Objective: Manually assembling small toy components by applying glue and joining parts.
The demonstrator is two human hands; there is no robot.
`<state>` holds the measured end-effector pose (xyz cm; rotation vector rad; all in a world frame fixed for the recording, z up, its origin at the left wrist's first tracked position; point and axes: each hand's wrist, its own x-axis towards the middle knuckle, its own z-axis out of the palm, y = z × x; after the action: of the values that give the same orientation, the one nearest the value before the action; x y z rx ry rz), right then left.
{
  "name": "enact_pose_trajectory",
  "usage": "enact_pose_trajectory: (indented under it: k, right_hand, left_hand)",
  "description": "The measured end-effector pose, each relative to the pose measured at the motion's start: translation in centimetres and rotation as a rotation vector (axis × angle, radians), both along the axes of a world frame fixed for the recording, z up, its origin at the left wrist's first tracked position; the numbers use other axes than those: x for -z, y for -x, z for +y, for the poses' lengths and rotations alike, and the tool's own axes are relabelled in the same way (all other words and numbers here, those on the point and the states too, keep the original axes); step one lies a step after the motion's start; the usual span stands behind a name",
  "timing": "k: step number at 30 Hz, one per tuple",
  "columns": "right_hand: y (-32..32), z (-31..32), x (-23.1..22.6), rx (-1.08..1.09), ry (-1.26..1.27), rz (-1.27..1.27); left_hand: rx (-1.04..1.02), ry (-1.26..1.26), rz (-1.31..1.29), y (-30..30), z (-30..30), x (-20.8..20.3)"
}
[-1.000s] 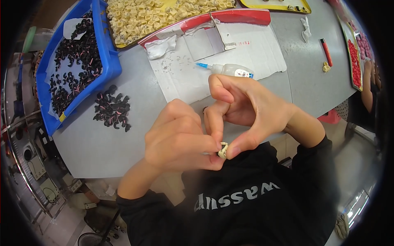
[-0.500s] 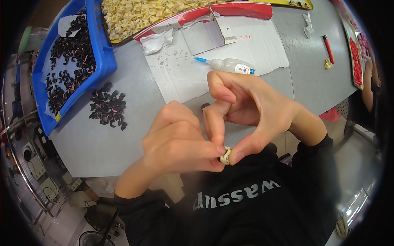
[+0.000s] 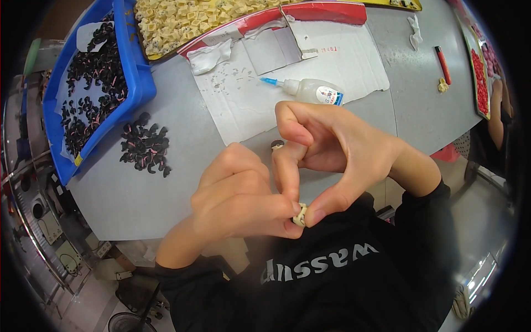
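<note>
Just in front of my body, a small cream-coloured piece with dark specks is pinched between both hands. My left hand is closed, its thumb and forefinger pressing on the piece's left side. From the other side, the thumb and a finger of my right hand grip the same piece; its other fingers curl loosely above. Whether a smaller part sits between my left fingertips is hidden. Beside the right fingers, a small dark-and-cream piece lies on the grey table. Beyond them rests a glue bottle with a blue needle tip.
A pile of black curved pieces lies left, beside a blue bin holding more. A tray of cream pieces stands at the back. White cardboard lies under the bottle. A red marker-like stick lies right; another person's arm shows far right.
Both hands have shifted slightly down and left, still pinching the cream piece, which is tilted a little differently. More of the small piece on the table shows beside my right fingers.
</note>
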<state>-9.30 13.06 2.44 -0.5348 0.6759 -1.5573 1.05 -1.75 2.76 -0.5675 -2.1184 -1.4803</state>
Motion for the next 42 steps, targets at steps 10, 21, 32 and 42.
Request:
enact_pose_trajectory:
  k: [10,21,32,42]
  right_hand:
    - [-0.1,0.0,0.2,-0.005,0.018,-0.009]
    - [-0.1,0.0,0.3,-0.007,-0.026,-0.075]
    - [0.4,0.0,0.3,0.085,-0.111,-0.235]
    - [-0.1,0.0,0.8,0.132,-0.143,-0.256]
  left_hand:
    - [0.030,-0.021,-0.046,-0.2,0.0,-0.2]
    - [0.032,-0.139,-0.031,0.6,0.4,0.9]
    - [0.107,-0.444,-0.248,1.4,0.4,1.5]
    - [0.004,-0.498,-0.438,0.8,0.3,2.0]
